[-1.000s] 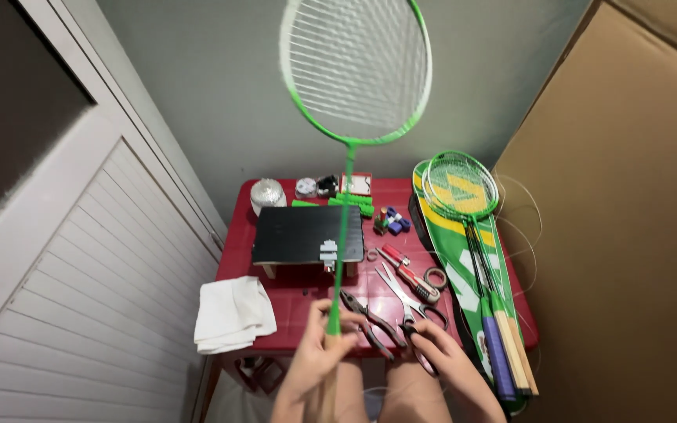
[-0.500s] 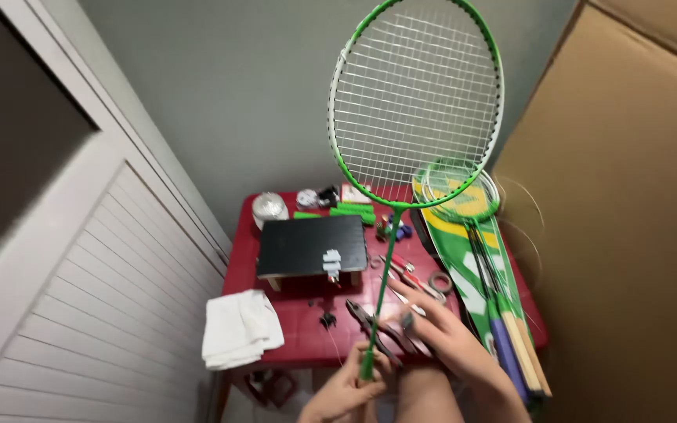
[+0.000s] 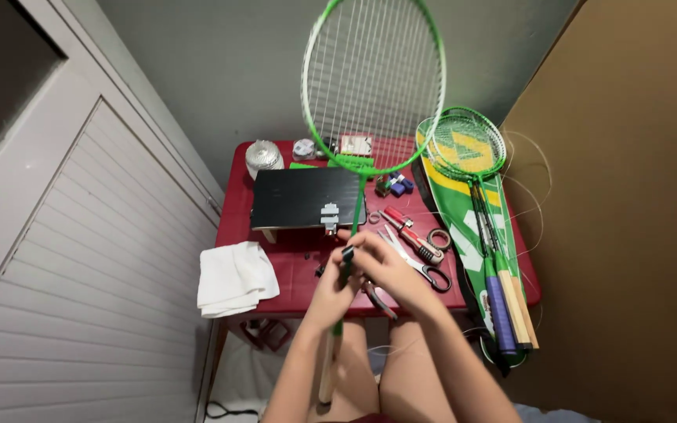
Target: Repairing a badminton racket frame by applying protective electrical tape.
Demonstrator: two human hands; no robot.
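Green racket (image 3: 373,78) held upright by both hands above red table's (image 3: 238,204) tools.

White cloth (image 3: 237,276), black board (image 3: 299,199), scissors (image 3: 421,262) on red table (image 3: 238,210).

Three green rackets (image 3: 370,102), one white cloth (image 3: 235,276), one red table (image 3: 237,211).

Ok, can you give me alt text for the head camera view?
Both hands, left hand and right hand, grip the shaft of an upright green badminton racket above a small red table. On the table lie a black box, scissors, a white cloth and more rackets.
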